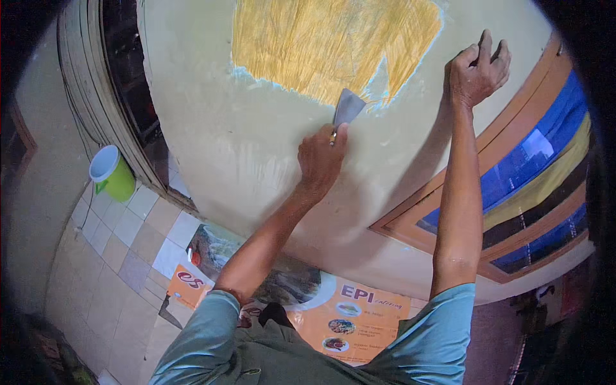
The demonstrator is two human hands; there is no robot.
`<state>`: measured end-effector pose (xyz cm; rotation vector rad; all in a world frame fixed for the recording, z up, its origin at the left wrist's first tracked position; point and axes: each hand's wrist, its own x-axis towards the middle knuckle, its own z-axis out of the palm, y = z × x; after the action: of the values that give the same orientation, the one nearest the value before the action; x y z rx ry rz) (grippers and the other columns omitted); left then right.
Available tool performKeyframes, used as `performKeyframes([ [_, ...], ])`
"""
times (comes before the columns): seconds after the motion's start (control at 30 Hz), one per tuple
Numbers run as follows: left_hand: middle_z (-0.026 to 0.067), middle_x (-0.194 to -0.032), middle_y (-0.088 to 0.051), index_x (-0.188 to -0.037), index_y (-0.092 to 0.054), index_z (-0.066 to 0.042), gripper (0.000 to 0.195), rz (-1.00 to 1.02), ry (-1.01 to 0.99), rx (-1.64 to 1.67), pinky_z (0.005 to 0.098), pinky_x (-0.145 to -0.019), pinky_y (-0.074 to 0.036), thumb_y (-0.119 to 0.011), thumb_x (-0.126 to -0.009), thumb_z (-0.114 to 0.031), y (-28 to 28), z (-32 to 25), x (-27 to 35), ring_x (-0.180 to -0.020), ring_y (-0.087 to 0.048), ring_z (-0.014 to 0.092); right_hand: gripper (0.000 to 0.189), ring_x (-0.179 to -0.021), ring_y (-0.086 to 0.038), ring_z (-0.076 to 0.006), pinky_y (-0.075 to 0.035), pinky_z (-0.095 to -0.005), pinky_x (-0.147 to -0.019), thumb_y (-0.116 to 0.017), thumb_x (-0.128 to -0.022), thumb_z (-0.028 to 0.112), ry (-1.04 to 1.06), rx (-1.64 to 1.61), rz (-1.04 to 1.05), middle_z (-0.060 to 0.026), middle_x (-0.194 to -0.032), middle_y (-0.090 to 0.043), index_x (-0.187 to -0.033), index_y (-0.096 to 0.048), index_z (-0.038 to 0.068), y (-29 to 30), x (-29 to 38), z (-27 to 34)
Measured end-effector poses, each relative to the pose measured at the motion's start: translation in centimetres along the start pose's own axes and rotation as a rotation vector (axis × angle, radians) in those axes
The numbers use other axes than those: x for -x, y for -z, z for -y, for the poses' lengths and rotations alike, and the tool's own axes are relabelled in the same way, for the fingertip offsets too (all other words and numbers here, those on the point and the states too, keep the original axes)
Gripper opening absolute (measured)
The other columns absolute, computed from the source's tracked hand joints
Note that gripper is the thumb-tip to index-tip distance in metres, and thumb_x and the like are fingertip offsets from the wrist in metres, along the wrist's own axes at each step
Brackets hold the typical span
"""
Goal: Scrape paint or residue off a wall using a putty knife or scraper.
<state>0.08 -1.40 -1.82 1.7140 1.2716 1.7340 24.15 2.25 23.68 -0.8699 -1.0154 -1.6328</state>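
My left hand (321, 156) grips a putty knife (350, 107) by its handle. The broad metal blade points up, over the lower edge of a streaky yellow patch (308, 53) on the pale wall (231, 125). Thin light-blue margins run along parts of that patch, and a pale wedge (379, 79) breaks into it just right of the blade. My right hand (481, 70) is raised at the wall, right of the patch. It holds nothing, its fingers are bent and apart, and whether it touches the wall is hard to tell.
An orange printed banner (380, 332) lies on the tiled floor (130, 240) below me. A green bucket (118, 175) stands at the left beside a door frame (115, 96). To the right is a wood-framed window (423, 207) with blue and yellow cloth (519, 163) behind it.
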Motion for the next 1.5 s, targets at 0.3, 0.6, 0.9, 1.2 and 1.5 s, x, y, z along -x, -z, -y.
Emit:
performKeyframes([
  [0.3, 0.0291, -0.08, -0.069, -0.083, -0.068, -0.002, 0.045, 0.061, 0.026, -0.07, 0.0616, -0.072, -0.052, -0.067, -0.101, -0.043, -0.3, -3.1, -1.8, -0.083, -0.068, 0.053, 0.044, -0.138, -0.053, -0.0405, -0.039, -0.058, -0.115, -0.064, -0.089, 0.015, -0.008, -0.047, 0.011, -0.0212, -0.144, -0.06, -0.132, -0.075, 0.018, 0.2, -0.3, -0.2],
  [0.6, 0.0282, -0.077, -0.068, -0.08, -0.064, -0.001, 0.048, 0.02, 0.01, -0.031, 0.0569, -0.07, -0.053, -0.065, -0.103, -0.043, 0.1, -2.1, -1.5, -0.078, -0.067, 0.052, 0.044, -0.137, -0.054, -0.041, -0.04, -0.0575, -0.113, -0.063, -0.088, 0.014, -0.023, -0.038, -0.001, -0.0205, -0.143, -0.061, -0.131, -0.075, 0.019, 0.0, -0.3, 0.1],
  [0.9, 0.0284, -0.076, -0.068, -0.08, -0.066, -0.001, 0.048, 0.066, 0.012, -0.016, 0.0586, -0.07, -0.052, -0.063, -0.103, -0.044, 0.9, -1.2, -1.1, -0.078, -0.068, 0.051, 0.045, -0.135, -0.055, -0.0433, -0.04, -0.0582, -0.113, -0.064, -0.088, 0.014, -0.013, -0.037, 0.009, -0.0216, -0.143, -0.06, -0.131, -0.076, 0.018, 0.2, -0.3, 0.1],
  [1.2, 0.0285, -0.073, -0.066, -0.078, -0.066, -0.002, 0.042, -0.02, -0.071, 0.04, 0.0575, -0.064, -0.049, -0.069, -0.101, -0.037, -1.8, -4.0, -1.9, -0.073, -0.066, 0.051, 0.044, -0.135, -0.056, -0.041, -0.038, -0.0562, -0.116, -0.062, -0.09, 0.018, -0.019, -0.069, -0.027, -0.0231, -0.143, -0.061, -0.132, -0.076, 0.018, -0.2, -0.3, 0.3],
  [1.5, 0.0263, -0.08, -0.071, -0.081, -0.069, -0.001, 0.047, 0.09, 0.091, -0.037, 0.0562, -0.07, -0.054, -0.064, -0.103, -0.042, -0.1, -0.5, 0.1, -0.077, -0.07, 0.049, 0.044, -0.135, -0.056, -0.0398, -0.038, -0.0559, -0.116, -0.062, -0.09, 0.016, -0.017, -0.1, -0.029, -0.0225, -0.143, -0.061, -0.132, -0.076, 0.018, 0.2, -0.4, 0.6],
])
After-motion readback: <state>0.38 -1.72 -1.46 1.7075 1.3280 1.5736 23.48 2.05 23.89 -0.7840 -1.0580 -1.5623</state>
